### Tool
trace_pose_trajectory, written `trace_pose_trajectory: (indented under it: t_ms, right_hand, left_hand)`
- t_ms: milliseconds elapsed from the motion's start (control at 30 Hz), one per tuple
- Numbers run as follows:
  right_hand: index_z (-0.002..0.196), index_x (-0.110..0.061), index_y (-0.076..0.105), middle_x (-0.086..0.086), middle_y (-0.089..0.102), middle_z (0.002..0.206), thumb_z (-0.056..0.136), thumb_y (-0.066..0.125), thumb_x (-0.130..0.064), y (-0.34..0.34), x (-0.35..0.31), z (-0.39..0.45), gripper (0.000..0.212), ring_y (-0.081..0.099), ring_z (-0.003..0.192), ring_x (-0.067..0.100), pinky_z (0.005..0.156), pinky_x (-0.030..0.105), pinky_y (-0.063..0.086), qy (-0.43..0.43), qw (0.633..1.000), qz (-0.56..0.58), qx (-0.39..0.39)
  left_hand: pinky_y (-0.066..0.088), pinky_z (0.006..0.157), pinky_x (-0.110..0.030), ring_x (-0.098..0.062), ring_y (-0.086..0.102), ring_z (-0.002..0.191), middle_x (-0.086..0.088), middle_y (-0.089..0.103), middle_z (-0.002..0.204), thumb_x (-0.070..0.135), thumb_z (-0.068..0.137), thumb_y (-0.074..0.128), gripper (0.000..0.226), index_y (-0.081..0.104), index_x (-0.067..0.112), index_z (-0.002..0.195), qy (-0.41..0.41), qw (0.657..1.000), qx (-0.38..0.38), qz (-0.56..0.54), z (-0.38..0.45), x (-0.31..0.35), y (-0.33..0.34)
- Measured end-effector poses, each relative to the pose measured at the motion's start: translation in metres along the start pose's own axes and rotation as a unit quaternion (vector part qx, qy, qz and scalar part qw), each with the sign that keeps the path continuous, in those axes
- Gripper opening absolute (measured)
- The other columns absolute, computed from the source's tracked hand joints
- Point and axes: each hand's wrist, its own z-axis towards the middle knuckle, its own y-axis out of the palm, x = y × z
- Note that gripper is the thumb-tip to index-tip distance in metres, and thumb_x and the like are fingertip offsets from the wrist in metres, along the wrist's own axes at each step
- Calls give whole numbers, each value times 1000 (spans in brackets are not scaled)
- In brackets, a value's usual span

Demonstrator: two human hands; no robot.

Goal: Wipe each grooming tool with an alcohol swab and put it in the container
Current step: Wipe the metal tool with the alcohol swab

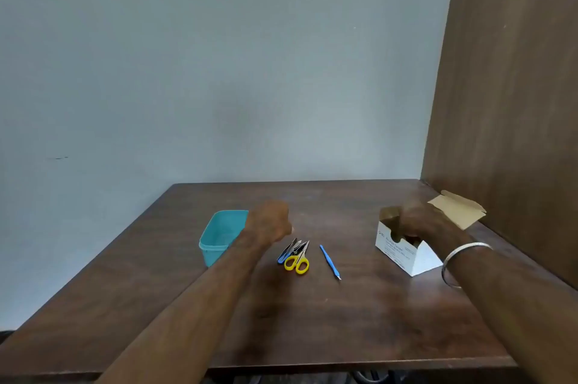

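Fingers of right hand [419,222] dip into swab box [406,253], grip hidden; take one swab only, while curled, empty left hand [270,219] hovers beyond scissors [298,260].

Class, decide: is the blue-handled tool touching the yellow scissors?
Apart. The head view shows bare table between the blue-handled tool and the yellow scissors.

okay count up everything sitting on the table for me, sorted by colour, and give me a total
Yellow: 1, the yellow-handled scissors
Blue: 2, the slim blue tool and the blue-handled tool beside the scissors
Teal: 1, the open container
White: 1, the swab box, right hand reaching into it
Total: 5
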Motion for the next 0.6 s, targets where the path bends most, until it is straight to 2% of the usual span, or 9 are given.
trace_pose_trajectory:
  t_ms: [67,167,300,400,467,600]
  right_hand:
    - [106,-18,70,5,75,107,71,81,-25,3,1,3,37,72,89,21,80,32,58,13,1000,-13,0]
    - [113,-16,63,8,70,116,75,79,-26,8,3,5,42,68,99,26,79,32,54,21,1000,-14,2]
    - [116,-12,65,9,68,118,79,75,-29,13,6,13,41,67,99,26,81,30,53,31,999,-12,-18]
    - [120,-10,66,13,67,120,83,72,-25,17,5,18,41,66,95,26,84,32,54,27,999,-12,-30]
    - [121,-8,64,15,66,122,84,72,-21,18,5,19,39,67,98,27,84,32,54,28,999,-3,-31]
    - [119,-8,65,15,67,121,83,74,-18,18,4,19,39,65,91,26,76,30,52,19,999,3,-32]
  left_hand:
    - [50,75,-32,-26,68,93,-9,73,95,36,84,71,28,65,10,83,-16,999,-47,-13,4,-1,7]
    - [56,76,-33,-23,68,83,-7,71,88,35,84,70,30,55,16,66,-28,995,-99,-16,9,-3,13]
    - [60,79,-35,-18,69,67,-1,75,75,33,86,69,25,65,13,73,-35,990,-136,-25,13,-5,13]
    - [60,79,-34,-15,66,59,0,75,71,34,87,68,25,63,16,70,-34,990,-137,-17,13,-4,16]
    - [59,78,-33,-15,65,62,-1,75,76,36,87,68,26,64,15,72,-32,991,-129,-9,14,-4,17]
    - [56,77,-33,-21,68,82,-4,74,91,37,87,69,24,62,16,78,-26,994,-110,0,13,-2,20]
